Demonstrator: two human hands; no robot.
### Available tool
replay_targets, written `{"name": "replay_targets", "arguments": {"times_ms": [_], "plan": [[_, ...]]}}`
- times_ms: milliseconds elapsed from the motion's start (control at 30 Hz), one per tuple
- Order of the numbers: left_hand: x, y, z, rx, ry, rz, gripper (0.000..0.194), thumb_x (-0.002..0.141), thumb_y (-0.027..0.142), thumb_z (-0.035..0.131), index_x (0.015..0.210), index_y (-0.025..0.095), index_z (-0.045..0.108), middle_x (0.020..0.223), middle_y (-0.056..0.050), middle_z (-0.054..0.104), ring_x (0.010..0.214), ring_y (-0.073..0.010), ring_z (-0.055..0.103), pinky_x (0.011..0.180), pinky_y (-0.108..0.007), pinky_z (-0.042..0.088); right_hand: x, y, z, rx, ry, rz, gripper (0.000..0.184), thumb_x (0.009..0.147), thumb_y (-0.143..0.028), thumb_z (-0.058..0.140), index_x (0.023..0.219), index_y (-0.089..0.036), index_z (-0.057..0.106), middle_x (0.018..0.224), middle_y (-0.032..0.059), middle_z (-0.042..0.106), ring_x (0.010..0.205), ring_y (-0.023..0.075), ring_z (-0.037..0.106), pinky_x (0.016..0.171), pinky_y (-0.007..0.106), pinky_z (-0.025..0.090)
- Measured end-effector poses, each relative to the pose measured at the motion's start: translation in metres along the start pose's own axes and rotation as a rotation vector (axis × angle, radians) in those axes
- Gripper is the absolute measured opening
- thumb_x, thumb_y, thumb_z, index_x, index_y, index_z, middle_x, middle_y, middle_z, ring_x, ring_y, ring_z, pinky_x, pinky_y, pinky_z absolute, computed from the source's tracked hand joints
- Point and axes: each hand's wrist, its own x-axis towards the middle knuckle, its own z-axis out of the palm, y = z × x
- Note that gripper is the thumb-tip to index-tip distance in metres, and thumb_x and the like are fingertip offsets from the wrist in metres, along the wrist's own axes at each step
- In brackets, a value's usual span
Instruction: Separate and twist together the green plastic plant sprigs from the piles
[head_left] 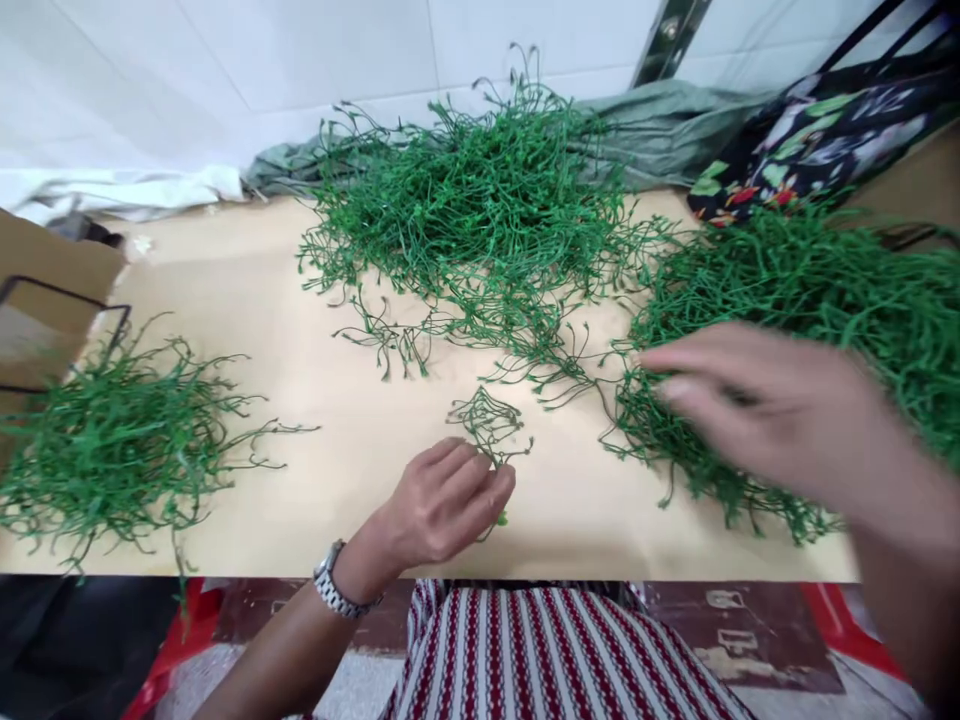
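Note:
My left hand, with a metal watch on its wrist, is closed above the front middle of the table. From its fingers a thin green branched plastic sprig fans out; the part inside the grip is hidden. Over the near left side of the right-hand pile of green sprigs is my right hand, smeared by motion. Its thumb and forefinger point left, and whether anything is between them does not show. Another large heap of green sprigs lies at the back middle, with loose sprigs spilling forward.
A smaller pile of green sprigs sits at the left beside a cardboard box and a black wire frame. Grey-green cloth runs along the wall. Floral fabric lies at the back right. The table's front edge is close to my body.

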Motion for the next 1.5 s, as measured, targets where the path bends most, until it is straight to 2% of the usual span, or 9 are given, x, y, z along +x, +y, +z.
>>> {"name": "replay_targets", "arguments": {"times_ms": [167,300,433,533,633,733,1000,1300,1500], "plan": [[-0.004,0.009,-0.006,-0.028,-0.029,0.087,0.019,0.077,0.011,0.053,0.096,0.013,0.057,0.082,-0.009,0.063,0.087,-0.0202,0.06,0.076,-0.038,0.053,0.02,-0.022,0.071,0.142,-0.425,-0.178,0.061,0.077,-0.016,0.055,0.134,-0.02,0.033,0.137,0.0094,0.038,0.127,0.0227,0.032,0.103,0.044,0.032],[-0.011,0.01,-0.009,0.01,-0.021,0.168,0.017,0.078,0.011,0.05,0.093,0.011,0.059,0.085,-0.011,0.065,0.095,-0.0238,0.059,0.081,-0.04,0.053,0.026,-0.017,0.086,0.235,-0.495,-0.15,0.053,0.074,-0.014,0.056,0.126,-0.017,0.043,0.121,0.0093,0.053,0.114,0.0192,0.046,0.096,0.037,0.039],[-0.018,0.014,-0.008,-0.121,0.055,0.073,0.029,0.075,0.008,0.049,0.104,0.01,0.054,0.079,-0.009,0.064,0.083,-0.0208,0.06,0.073,-0.04,0.052,0.018,-0.019,0.08,0.224,-0.432,-0.141,0.033,0.076,-0.01,0.053,0.108,-0.018,0.056,0.096,0.0056,0.061,0.09,0.0156,0.056,0.08,0.03,0.046],[-0.012,0.022,-0.011,-0.235,0.176,-0.279,0.041,0.076,0.006,0.045,0.115,0.016,0.047,0.074,-0.005,0.059,0.072,-0.0171,0.055,0.062,-0.035,0.048,0.011,-0.025,0.081,0.159,-0.349,-0.164,0.029,0.08,-0.014,0.05,0.108,-0.017,0.054,0.092,0.0063,0.059,0.084,0.0158,0.056,0.074,0.029,0.047],[0.005,0.026,-0.013,-0.2,0.094,-0.64,0.032,0.078,0.016,0.052,0.11,0.015,0.049,0.085,-0.008,0.059,0.079,-0.0191,0.053,0.066,-0.035,0.045,0.005,-0.031,0.085,0.091,-0.286,-0.196,0.029,0.083,-0.017,0.047,0.111,-0.015,0.053,0.093,0.009,0.058,0.085,0.0182,0.055,0.074,0.032,0.048],[0.017,0.025,-0.009,-0.211,-0.027,-0.785,0.014,0.077,0.019,0.055,0.09,0.015,0.054,0.078,-0.005,0.059,0.075,-0.0178,0.052,0.067,-0.033,0.042,0.002,-0.035,0.087,0.084,-0.272,-0.182,0.033,0.083,-0.016,0.046,0.115,-0.015,0.05,0.099,0.0106,0.057,0.09,0.0197,0.055,0.078,0.035,0.048],[0.015,0.024,-0.006,-0.41,0.081,-0.897,0.008,0.076,0.012,0.052,0.071,0.017,0.05,0.065,0.001,0.053,0.066,-0.0134,0.05,0.065,-0.029,0.04,0.006,-0.027,0.068,0.311,-0.276,-0.114,0.048,0.077,-0.027,0.06,0.122,-0.021,0.046,0.112,0.0088,0.051,0.104,0.0195,0.049,0.089,0.036,0.043],[0.009,0.023,-0.004,-0.56,0.114,-0.877,0.007,0.078,0.012,0.052,0.073,0.017,0.05,0.066,0.0,0.052,0.067,-0.0128,0.05,0.066,-0.029,0.041,0.01,-0.025,0.074,0.315,-0.118,-0.271,0.012,0.079,-0.02,0.058,0.091,-0.019,0.06,0.086,0.006,0.059,0.084,0.017,0.053,0.075,0.035,0.044],[0.012,0.024,-0.004,-0.202,0.245,-0.713,0.029,0.075,0.012,0.053,0.103,0.016,0.051,0.094,-0.008,0.054,0.094,-0.0208,0.049,0.081,-0.038,0.039,0.01,-0.027,0.077,0.328,-0.08,-0.31,0.008,0.08,-0.016,0.056,0.088,-0.016,0.058,0.078,0.0049,0.059,0.075,0.0144,0.053,0.07,0.032,0.043]]}}
